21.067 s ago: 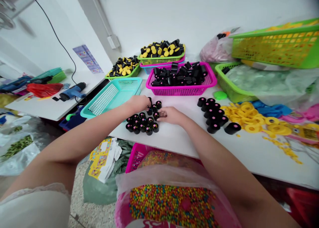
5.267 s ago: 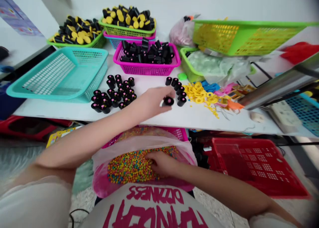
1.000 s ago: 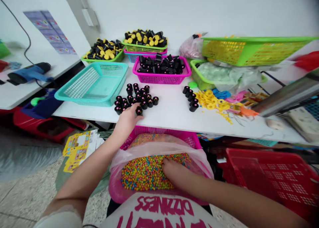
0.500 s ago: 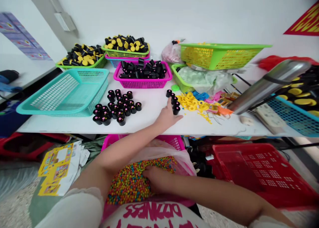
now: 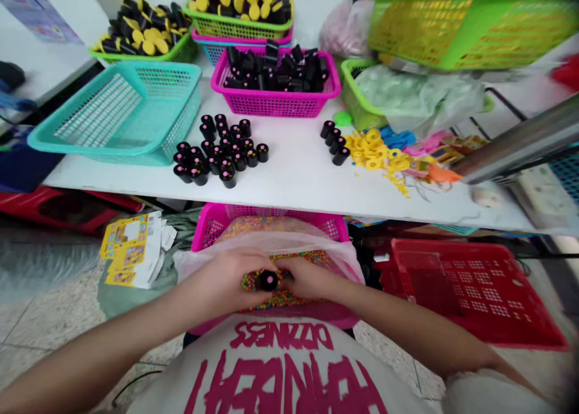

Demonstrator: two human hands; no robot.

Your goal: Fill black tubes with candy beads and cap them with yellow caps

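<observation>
Left hand (image 5: 237,275) off table (image 5: 289,172), joins right hand (image 5: 307,278) on black cylinder (image 5: 268,280)

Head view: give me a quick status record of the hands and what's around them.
Left hand: grips a black cylinder with a pink end
Right hand: beside the cylinder, above the beads
Below hands: multicoloured beads in a plastic-lined magenta basket
Bench: more black cylinders, yellow rings

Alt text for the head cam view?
The left hand and right hand hold a small black cylinder with a pink end over multicoloured beads in a plastic-lined magenta basket. Beyond, a white table carries clusters of matching black cylinders and a teal basket.
</observation>
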